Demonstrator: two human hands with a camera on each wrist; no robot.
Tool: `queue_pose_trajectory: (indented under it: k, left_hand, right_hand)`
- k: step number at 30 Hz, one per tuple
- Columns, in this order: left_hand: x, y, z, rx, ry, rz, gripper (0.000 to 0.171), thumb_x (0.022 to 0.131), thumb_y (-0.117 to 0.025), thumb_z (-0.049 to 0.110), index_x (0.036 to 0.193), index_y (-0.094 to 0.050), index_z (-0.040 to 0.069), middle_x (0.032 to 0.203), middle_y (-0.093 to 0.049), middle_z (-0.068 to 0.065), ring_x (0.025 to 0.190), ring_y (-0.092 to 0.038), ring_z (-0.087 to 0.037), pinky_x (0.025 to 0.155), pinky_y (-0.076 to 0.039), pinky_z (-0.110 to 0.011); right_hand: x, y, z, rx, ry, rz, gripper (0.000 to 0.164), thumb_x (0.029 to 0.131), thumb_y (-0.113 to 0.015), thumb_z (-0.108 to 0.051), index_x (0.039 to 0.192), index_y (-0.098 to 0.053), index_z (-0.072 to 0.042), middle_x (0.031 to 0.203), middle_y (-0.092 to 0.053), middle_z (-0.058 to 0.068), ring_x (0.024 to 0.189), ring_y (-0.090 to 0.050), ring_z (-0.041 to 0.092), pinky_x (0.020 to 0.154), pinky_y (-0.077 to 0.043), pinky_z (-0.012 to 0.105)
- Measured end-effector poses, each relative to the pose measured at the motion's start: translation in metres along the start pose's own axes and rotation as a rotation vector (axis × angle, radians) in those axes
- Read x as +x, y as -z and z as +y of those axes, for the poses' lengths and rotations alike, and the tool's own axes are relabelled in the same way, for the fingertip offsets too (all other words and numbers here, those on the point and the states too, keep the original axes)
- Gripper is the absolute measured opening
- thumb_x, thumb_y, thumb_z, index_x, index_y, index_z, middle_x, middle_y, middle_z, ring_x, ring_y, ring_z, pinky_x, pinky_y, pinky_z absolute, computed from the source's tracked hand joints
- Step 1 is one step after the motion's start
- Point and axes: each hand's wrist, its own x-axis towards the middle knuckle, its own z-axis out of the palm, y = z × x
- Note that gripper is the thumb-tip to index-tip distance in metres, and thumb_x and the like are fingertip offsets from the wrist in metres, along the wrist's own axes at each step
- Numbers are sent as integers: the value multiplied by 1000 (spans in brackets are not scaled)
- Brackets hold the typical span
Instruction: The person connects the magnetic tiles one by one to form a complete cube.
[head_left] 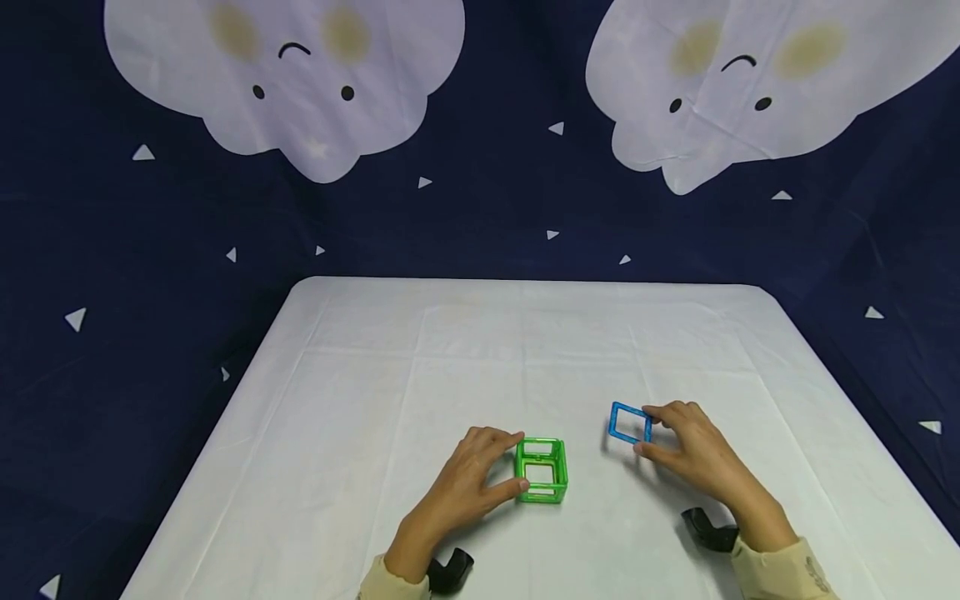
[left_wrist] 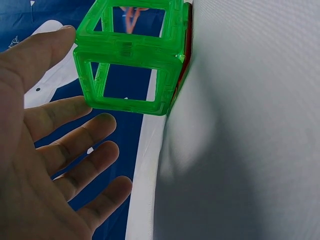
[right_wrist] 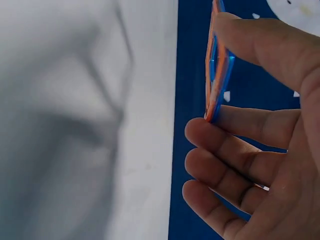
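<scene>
A cube built of green magnetic tiles [head_left: 542, 495] sits on the white table, and a red layer [left_wrist: 187, 52] shows along its underside. My left hand [head_left: 471, 477] holds the cube at its left side between thumb and index finger, with the other fingers [left_wrist: 95, 162] spread free of it. To the right, my right hand [head_left: 693, 448] pinches a square blue magnetic tile [head_left: 612, 419] between thumb and index finger, above the table. An orange side of this tile [right_wrist: 210, 75] faces the table in the right wrist view.
The white tablecloth [head_left: 360, 400] has fold creases and rounded far corners. Behind and beside the table hangs a dark blue cloth [head_left: 495, 217] with white clouds and small triangles. A black curved piece [head_left: 708, 531] sits at the right wrist, another [head_left: 452, 572] at the left.
</scene>
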Motion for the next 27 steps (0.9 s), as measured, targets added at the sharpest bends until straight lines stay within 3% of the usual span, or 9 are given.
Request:
queue_pose_trajectory:
  k: [8, 16, 20, 27]
  left_hand:
    - [0, -1, 0, 2, 0, -2, 58, 83, -68, 41, 134, -53, 18, 119, -58, 6, 111, -48, -10, 94, -43, -33]
    - [1, -1, 0, 9, -18, 13, 57, 83, -68, 42, 133, -55, 16, 117, -59, 4, 111, -48, -11, 93, -42, -34]
    - [1, -1, 0, 13, -23, 16, 57, 84, -68, 42, 133, -55, 16, 118, -59, 4, 111, -48, -11, 93, -43, -34]
    - [0, -1, -2, 12, -40, 23, 58, 83, -68, 43, 133, -55, 14, 118, -59, 3, 111, -49, -12, 93, -43, -34]
  right_hand:
    - [0, -1, -22, 37, 68, 65, 53, 76, -77, -36, 119, -63, -7, 105, -62, 0, 97, -47, 11, 78, -44, 37]
    - [-1, -9, -41, 81, 183, 131, 55, 70, -82, -32, 118, -63, -12, 103, -60, -8, 97, -44, 2, 76, -45, 30]
    - [-1, -15, -49, 107, 239, 138, 57, 68, -83, -31, 119, -61, -14, 104, -59, -9, 98, -45, 2, 78, -46, 28]
    - [-1, -22, -61, 145, 262, 124, 58, 68, -83, -31, 120, -61, -14, 105, -57, -12, 99, -45, 2, 80, -48, 28]
